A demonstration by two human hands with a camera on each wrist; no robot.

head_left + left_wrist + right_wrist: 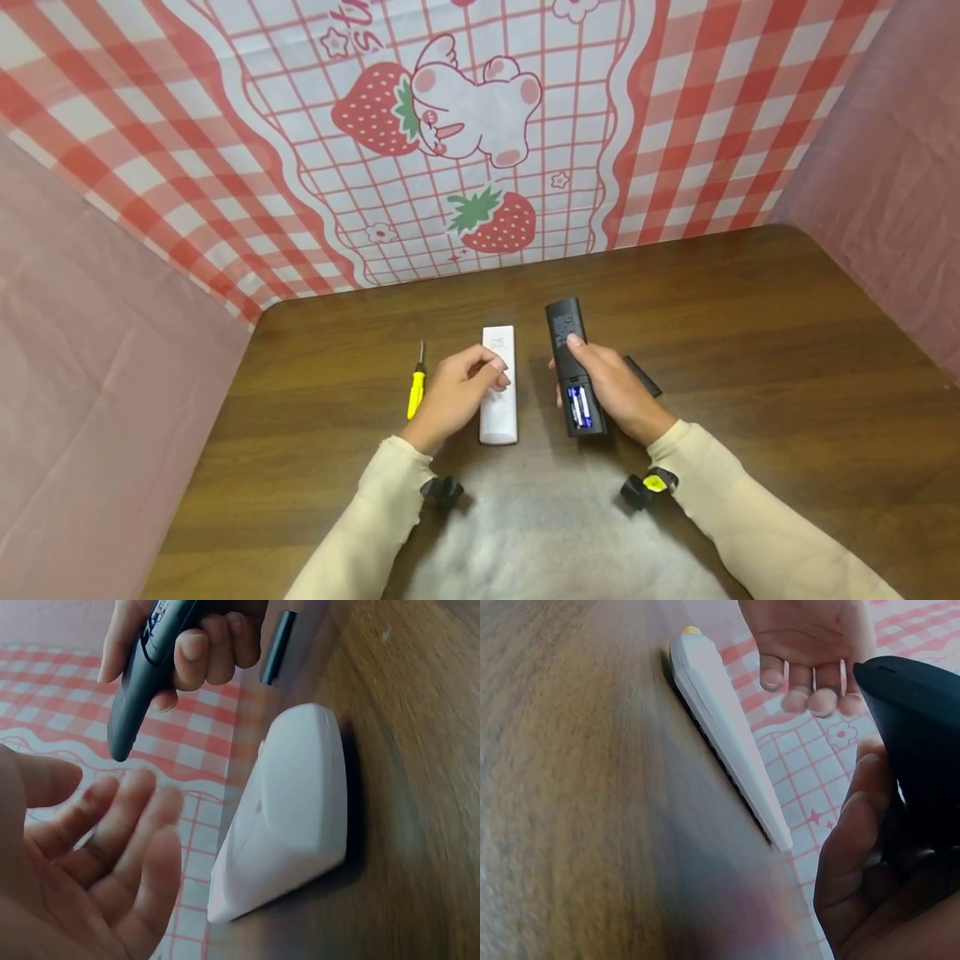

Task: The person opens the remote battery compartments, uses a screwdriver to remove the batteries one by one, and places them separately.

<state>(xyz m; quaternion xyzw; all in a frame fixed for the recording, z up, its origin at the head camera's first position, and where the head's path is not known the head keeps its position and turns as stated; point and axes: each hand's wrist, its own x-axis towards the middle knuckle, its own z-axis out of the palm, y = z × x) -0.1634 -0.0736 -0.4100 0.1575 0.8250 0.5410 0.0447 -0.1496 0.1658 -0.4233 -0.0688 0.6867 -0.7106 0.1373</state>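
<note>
A black remote control (567, 358) is gripped in my right hand (618, 392), thumb across its back and fingers beneath. Its battery bay lies uncovered, with blue-and-silver batteries (580, 407) inside. Above a white remote control (498, 417) hovers my left hand (459, 387), its fingers loosely bent and holding nothing. In the left wrist view, a gap separates that hand (105, 862) from the white remote (292, 802), which lies on the table. A black battery cover (642, 376) lies on the table beside my right hand, partly hidden by it.
A screwdriver (417, 390) with a yellow handle lies left of my left hand. The brown wooden table (315, 483) ends at a red-and-white checked cloth (697, 142) behind, with pink cloth (97, 358) at the sides.
</note>
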